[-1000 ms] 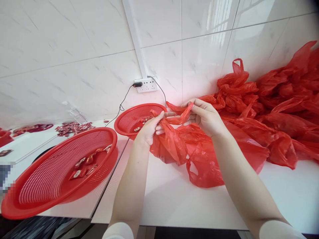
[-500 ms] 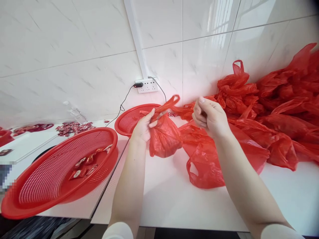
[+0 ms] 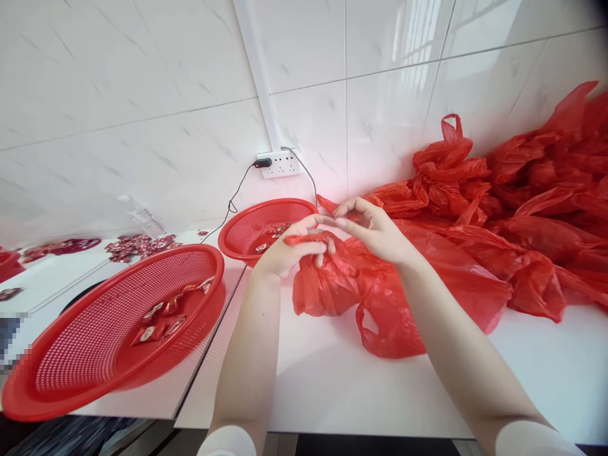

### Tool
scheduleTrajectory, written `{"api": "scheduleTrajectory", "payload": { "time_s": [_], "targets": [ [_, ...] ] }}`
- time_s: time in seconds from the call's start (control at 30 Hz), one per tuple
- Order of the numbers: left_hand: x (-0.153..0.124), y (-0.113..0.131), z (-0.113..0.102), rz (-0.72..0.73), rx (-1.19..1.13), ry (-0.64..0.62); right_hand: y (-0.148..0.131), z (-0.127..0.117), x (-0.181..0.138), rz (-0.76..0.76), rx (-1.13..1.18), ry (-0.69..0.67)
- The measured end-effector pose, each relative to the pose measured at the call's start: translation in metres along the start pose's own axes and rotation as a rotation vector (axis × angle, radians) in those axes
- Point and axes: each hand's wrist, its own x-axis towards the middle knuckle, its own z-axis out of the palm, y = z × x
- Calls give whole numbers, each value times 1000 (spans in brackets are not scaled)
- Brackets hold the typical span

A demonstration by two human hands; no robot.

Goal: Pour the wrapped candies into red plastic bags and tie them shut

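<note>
A small filled red plastic bag (image 3: 325, 288) hangs just above the white table, its top gathered in my left hand (image 3: 289, 250). One red handle loops over the fingers of that hand, which are closed round the bag's neck. Close against its fingertips, my right hand (image 3: 368, 228) has its thumb and index finger bent together at a red strip of the bag. The fingertips of the two hands overlap, so part of the grip is hidden. What the bag contains cannot be made out.
Flat and crumpled red bags (image 3: 475, 253) pile up on the right against the tiled wall. At left stands a large red basket (image 3: 71, 342) with several small wrapped packets (image 3: 152, 332); a smaller basket (image 3: 232, 237) sits behind. A power strip (image 3: 285, 164) is on the wall.
My right hand has moved left from apart to meet my left hand at the bag's top, its fist loosening into a pinch. The bag has shifted slightly down and right.
</note>
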Motion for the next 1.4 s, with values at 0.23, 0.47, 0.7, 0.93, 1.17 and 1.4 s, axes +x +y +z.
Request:
{"api": "scheduleTrajectory", "payload": {
  "time_s": [0.23,0.47,0.7,0.93,1.17,1.4],
  "targets": [
    [-5,0,17,337,733,224,10,11,1,269,340,-144],
    [9,-13,16,692,745,637,14,19,1,221,310,-158],
    [0,-7,-2,398,549,332,22,6,10,292,595,137],
    [-13,5,-6,284,647,484,10,-6,9,183,365,232],
    [-30,11,-42,81,1023,575,12,-57,3,81,115,274],
    [-29,3,-56,-176,682,412,22,-79,1,97,-21,418]
  ]
}}
